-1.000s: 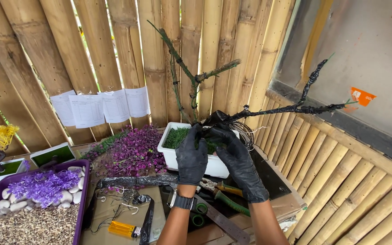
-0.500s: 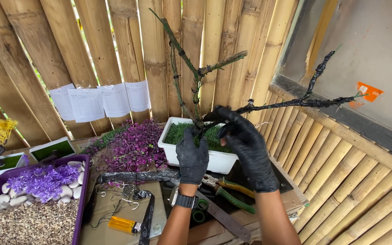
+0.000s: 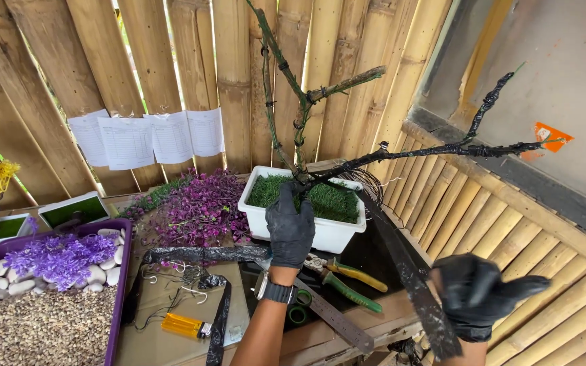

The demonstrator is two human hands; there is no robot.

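Nearest the camera, the right hand (image 3: 479,295), in a black glove, has its fingers curled around a long black strip of tape (image 3: 401,268), the forefinger pointing away to the right; the strip runs taut from that hand up and left to the base of the dark wrapped artificial tree (image 3: 303,112). Just left of it, the left hand (image 3: 291,227), also gloved in black and with a dark wristwatch (image 3: 276,291) on its wrist, has its fingers closed round the lower trunk of the tree, where it meets the green turf in the white rectangular planter box (image 3: 317,234); on the wooden table (image 3: 164,339) below lie green-handled pliers (image 3: 347,285), a small yellow lighter (image 3: 184,327), loose wire hooks and further black strips. To the left stands a purple tray (image 3: 122,271) holding gravel, white pebbles and purple blossoms; beyond it, a heap of purple artificial flowers (image 3: 201,210); further back, white paper sheets (image 3: 147,139) hang on the bamboo wall, against which the tree's branches spread up and to the right.
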